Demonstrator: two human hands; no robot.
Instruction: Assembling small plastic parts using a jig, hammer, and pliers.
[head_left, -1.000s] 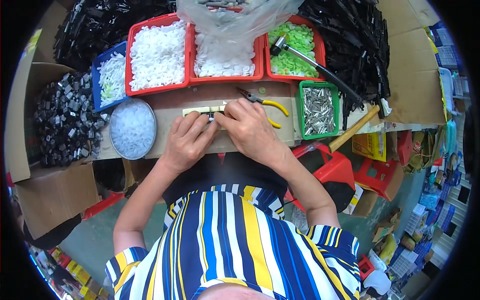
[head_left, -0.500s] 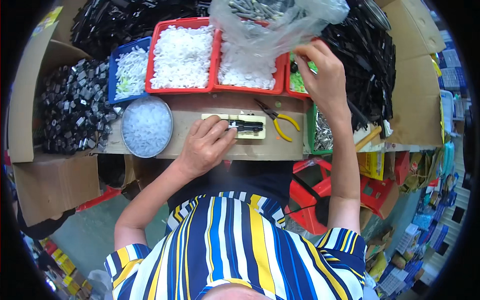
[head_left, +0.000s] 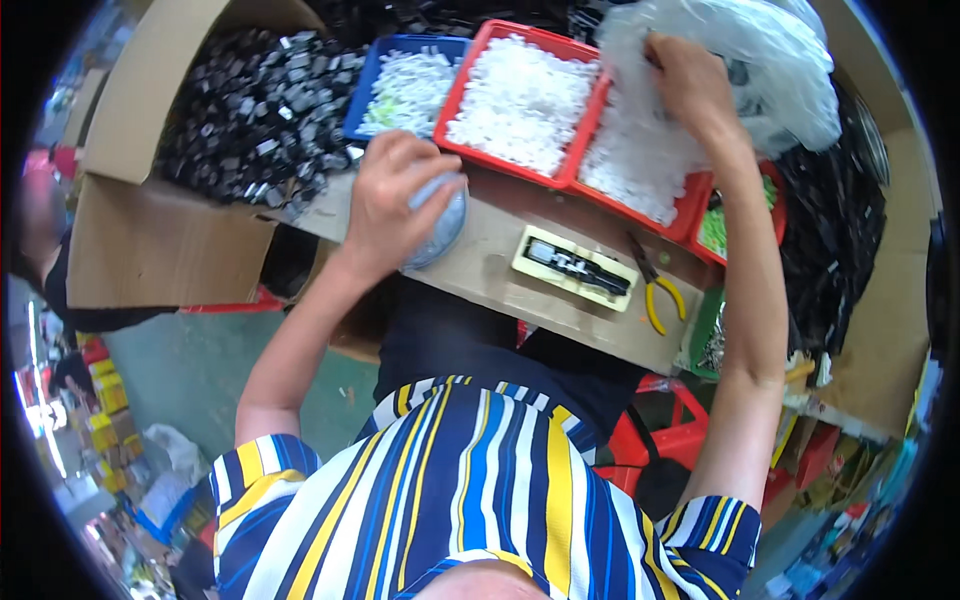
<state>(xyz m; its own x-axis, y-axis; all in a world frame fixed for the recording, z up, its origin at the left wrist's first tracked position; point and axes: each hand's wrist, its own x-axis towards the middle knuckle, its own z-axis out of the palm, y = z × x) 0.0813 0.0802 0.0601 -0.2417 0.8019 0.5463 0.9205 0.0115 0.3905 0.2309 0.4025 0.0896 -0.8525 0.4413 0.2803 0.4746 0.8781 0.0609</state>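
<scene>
My left hand (head_left: 390, 200) is raised over the round bowl (head_left: 446, 225) of small translucent pieces and covers much of it. Its fingers are loosely curved, thumb apart, with nothing visible between them. My right hand (head_left: 695, 90) reaches to the clear plastic bag (head_left: 775, 75) at the back right. Its fingers are curled together, and a small dark bit shows at their tips; I cannot tell what it is. On the cardboard worktop (head_left: 490, 215) lies a cream holder block (head_left: 533, 262) with a black and white part (head_left: 590, 272) seated in it. Yellow-handled pliers (head_left: 660, 300) lie right of it.
A box of small black pieces (head_left: 265, 120) stands left. Along the back are a blue tray (head_left: 360, 105), a red tray (head_left: 490, 40) of white pieces, another red tray (head_left: 620, 205) and one of green pieces (head_left: 715, 230). A green tray (head_left: 700, 335) holds metal pieces.
My left hand has left the holder block and moved left and up over the bowl. My right hand has moved from the green-piece tray to the plastic bag. The whole view has turned and shifted.
</scene>
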